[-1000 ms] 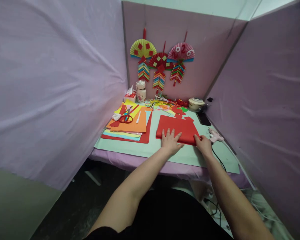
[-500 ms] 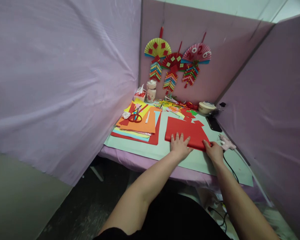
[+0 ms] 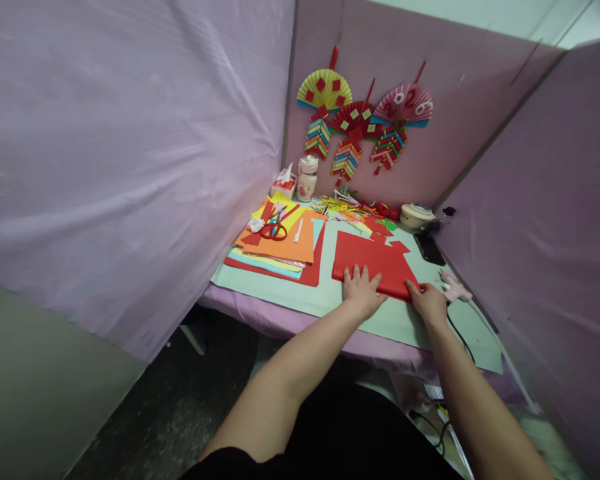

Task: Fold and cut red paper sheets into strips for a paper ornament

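A sheet of red paper (image 3: pixel 373 257) lies on the pale green table cover, with a fold along its near edge. My left hand (image 3: pixel 362 292) rests flat on that near edge, its fingers spread over the fold. At the right near corner, my right hand (image 3: pixel 429 303) has its thumb and fingers closed on the red paper. Just right of this hand lies a pale pink glue gun (image 3: pixel 455 287) with a black cable. Small red paper scraps (image 3: pixel 399 247) lie beyond the sheet.
To the left, red-handled scissors (image 3: pixel 273 231) and a white pen (image 3: pixel 299 231) lie on stacked coloured paper (image 3: pixel 280 250). A bottle (image 3: pixel 307 180), tissue box (image 3: pixel 283 185), round container (image 3: pixel 417 216) and phone (image 3: pixel 429 249) stand or lie toward the back. Paper fan decorations (image 3: pixel 357 123) hang on the wall.
The view has shifted slightly, so the background sits a little further right. Both hands stay at the near edge of the red paper, with almost no movement.
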`<control>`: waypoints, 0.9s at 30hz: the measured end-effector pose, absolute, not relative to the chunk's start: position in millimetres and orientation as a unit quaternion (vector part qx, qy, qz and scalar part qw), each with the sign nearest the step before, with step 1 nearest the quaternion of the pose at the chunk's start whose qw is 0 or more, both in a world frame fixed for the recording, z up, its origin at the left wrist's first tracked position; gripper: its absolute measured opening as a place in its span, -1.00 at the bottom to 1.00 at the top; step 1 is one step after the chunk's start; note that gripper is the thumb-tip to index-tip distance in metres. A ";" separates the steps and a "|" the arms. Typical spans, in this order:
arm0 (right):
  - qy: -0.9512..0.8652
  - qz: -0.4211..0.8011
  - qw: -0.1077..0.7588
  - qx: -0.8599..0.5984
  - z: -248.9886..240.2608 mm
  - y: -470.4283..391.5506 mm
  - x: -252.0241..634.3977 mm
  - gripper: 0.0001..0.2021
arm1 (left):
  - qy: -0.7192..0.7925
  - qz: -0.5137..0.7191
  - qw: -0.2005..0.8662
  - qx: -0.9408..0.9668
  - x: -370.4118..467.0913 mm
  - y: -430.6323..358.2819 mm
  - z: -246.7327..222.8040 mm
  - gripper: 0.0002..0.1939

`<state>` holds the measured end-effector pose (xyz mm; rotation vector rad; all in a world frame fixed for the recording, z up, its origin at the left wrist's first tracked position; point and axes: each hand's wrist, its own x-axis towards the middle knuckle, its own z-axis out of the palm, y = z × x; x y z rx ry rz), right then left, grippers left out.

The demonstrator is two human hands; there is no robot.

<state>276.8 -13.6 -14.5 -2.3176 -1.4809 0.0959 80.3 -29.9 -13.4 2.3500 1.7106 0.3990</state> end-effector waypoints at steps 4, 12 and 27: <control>-0.528 0.033 0.181 -0.829 -13.3 -13.8 275.5 -0.42 | 0.581 0.134 0.108 0.795 80.7 -30.3 -12.9 -0.31; -0.521 0.034 0.159 -0.838 -9.3 -15.9 270.7 -0.41 | 0.592 0.132 0.116 0.787 85.0 -28.5 -16.2 -0.30; -0.516 0.040 0.146 -0.843 -8.4 -15.1 267.5 -0.40 | 0.601 0.124 0.119 0.780 86.5 -29.4 -15.5 -0.28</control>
